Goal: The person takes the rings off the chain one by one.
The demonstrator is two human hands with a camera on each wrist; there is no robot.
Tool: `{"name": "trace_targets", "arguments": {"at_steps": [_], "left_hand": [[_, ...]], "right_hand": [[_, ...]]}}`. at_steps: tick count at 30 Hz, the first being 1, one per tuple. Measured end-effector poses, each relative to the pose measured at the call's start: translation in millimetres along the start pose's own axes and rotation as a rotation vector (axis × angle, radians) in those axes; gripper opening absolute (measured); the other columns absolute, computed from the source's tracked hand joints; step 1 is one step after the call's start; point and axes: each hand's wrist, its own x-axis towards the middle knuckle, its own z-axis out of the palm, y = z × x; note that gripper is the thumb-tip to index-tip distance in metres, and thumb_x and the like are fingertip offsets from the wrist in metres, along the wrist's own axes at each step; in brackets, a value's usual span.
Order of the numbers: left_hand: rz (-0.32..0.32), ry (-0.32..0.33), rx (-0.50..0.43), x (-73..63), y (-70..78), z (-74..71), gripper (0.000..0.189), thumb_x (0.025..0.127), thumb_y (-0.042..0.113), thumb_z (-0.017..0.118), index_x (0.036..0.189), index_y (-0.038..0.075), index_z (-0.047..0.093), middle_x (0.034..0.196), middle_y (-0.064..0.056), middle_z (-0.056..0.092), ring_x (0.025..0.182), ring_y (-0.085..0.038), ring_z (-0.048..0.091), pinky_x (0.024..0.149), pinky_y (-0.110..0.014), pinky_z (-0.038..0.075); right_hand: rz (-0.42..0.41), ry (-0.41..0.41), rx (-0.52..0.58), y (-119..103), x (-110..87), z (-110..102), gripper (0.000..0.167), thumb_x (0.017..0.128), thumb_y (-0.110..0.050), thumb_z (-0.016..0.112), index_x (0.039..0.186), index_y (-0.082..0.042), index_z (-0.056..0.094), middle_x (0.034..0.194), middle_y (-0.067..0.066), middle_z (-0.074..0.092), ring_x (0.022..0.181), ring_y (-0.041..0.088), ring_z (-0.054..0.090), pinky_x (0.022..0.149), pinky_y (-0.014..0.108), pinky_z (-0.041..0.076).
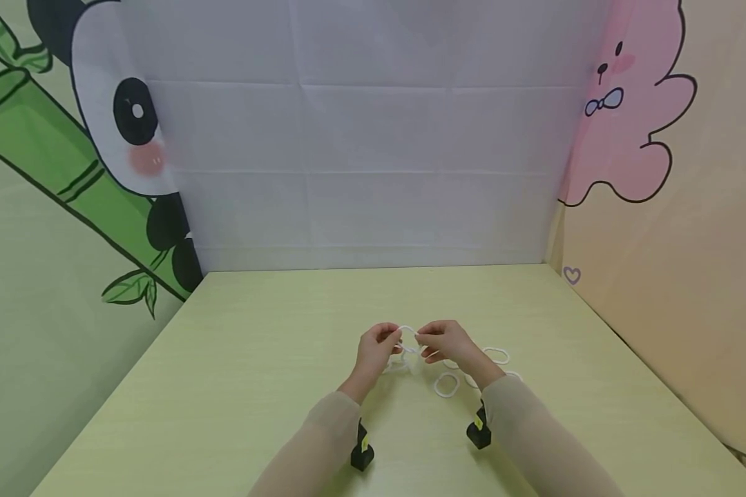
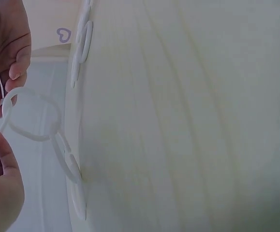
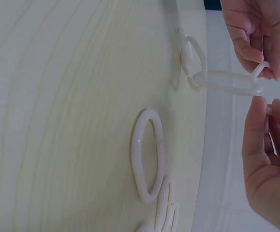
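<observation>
Nearest you, a black block (image 1: 362, 455) sits below each sleeve (image 1: 323, 428), bearing a yellow label (image 1: 365, 442) too small to read. Beyond, spare rings (image 3: 137, 145) lie on the surface (image 1: 255, 345), some close to your right forearm (image 1: 488, 373); dropping that arm could nudge them. Further out, your left hand (image 1: 376, 352) and right hand (image 1: 446, 342) each pinch the same white ring (image 1: 407, 328), raised between them. A chain (image 3: 231, 89) hangs from it, its lower links resting on the surface. I can't tell whether your ring is closed; if there is a gap, the chain could slide off should either grip slip or twist. Behind, neither the white sheet (image 1: 367, 131) nor the panda (image 1: 99, 103) bears readable writing.
</observation>
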Motion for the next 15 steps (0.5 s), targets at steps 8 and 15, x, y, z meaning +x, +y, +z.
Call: {"name": "trace_targets", "arguments": {"at_steps": [8,15], "left_hand": [[-0.039,-0.073,0.006,-0.1,-4.0,-3.8,0.029,0.087,0.010,0.065,0.109,-0.005,0.054,0.093,-0.009,0.062,0.081,-0.018,0.059,0.069,-0.028,0.053],[-0.074,-0.184,0.051,-7.3,2.1,-8.7,0.039,0.088,0.010,0.063,0.120,-0.008,0.050,0.105,-0.015,0.061,0.087,-0.016,0.059,0.072,-0.030,0.052]], "right_hand": [[-0.005,0.014,-0.003,-4.6,-2.3,1.4,0.026,0.090,-0.007,0.058,0.106,0.013,0.058,0.085,0.013,0.061,0.064,0.016,0.059,0.059,0.030,0.054],[0.003,0.015,0.015,-7.0,-3.1,4.9,0.026,0.090,-0.008,0.058,0.106,0.013,0.057,0.085,0.014,0.061,0.064,0.015,0.059,0.060,0.029,0.054]]}}
